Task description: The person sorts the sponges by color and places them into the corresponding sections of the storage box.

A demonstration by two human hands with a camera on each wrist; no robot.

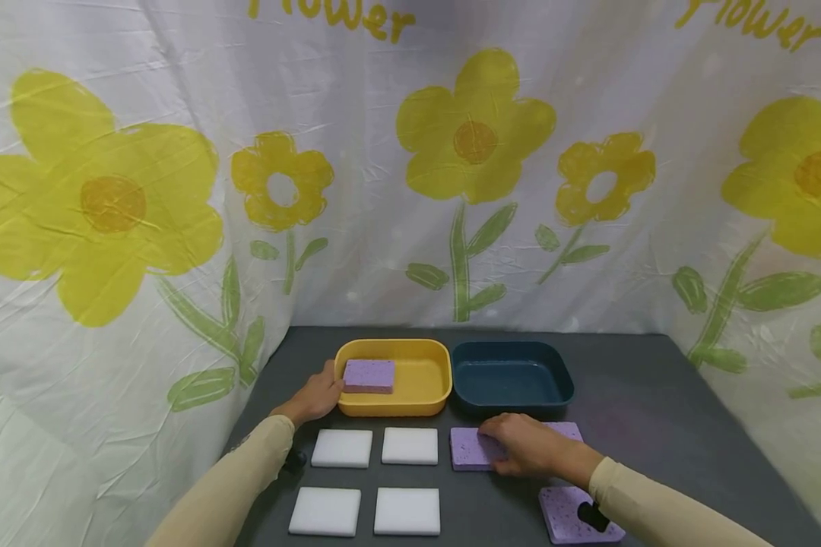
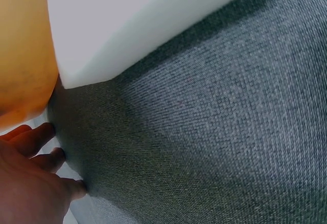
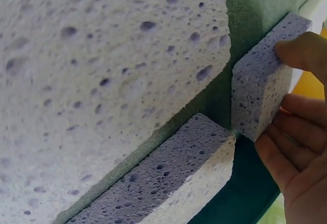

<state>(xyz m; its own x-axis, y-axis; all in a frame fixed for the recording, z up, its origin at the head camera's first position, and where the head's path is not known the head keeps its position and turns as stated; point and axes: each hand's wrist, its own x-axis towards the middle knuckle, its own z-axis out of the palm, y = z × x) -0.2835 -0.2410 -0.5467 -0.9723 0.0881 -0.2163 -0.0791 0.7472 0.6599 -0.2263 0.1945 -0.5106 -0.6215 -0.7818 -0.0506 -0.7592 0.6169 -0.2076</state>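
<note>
My left hand [image 1: 317, 395] is at the left end of the yellow bin [image 1: 417, 409], fingertips right at its rim. Its fingers [image 2: 53, 160] spread loosely beside the bin wall in the left wrist view; the thumb is hidden there. Inside the bin lies one purple sponge [image 1: 369, 377]. My right hand [image 1: 530, 444] pinches another purple sponge [image 3: 258, 76], thumb on one face and fingers on the opposite side. That held sponge is in front of the dark blue bin [image 1: 513, 376]. A further purple sponge [image 1: 566, 431] sits just right of it, partly covered by the hand.
White rectangular pads lie in two rows at the front left, among them a back pad [image 1: 342, 448] and a front pad [image 1: 407, 512]. One more purple sponge [image 1: 564, 516] lies under my right forearm. A flower-printed curtain [image 1: 356, 289] borders the dark grey table [image 1: 629, 380].
</note>
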